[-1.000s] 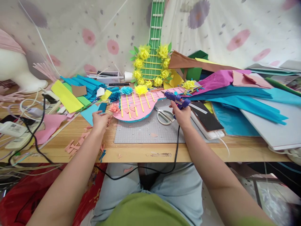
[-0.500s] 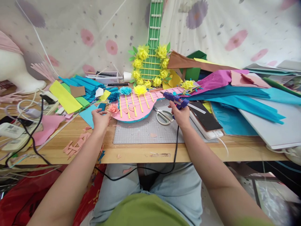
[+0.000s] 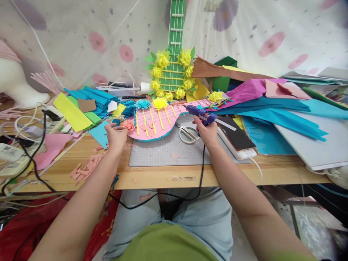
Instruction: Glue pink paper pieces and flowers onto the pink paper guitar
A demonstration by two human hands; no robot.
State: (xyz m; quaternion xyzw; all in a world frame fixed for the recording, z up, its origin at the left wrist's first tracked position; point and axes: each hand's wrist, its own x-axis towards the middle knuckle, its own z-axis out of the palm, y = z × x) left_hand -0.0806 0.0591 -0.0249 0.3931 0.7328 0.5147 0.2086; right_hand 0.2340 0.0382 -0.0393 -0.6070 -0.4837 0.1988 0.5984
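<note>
Head camera shows a green paper guitar standing behind, blue crepe paper at the right, and scissors on the gray cutting mat (just beside the right hand, which is closed round a purple glue gun); between both hands lies the pink paper guitar, its coral flower at the left hand, whose fingers are loosely curled, though whether they pinch it I cannot tell

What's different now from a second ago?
The left hand edged slightly rightward, closer to the coral-pink paper flower; whether it's touching is unclear. The right hand still holds the purple-blue glue gun. The flat, pink, blue-edged guitar shape stayed put.
</note>
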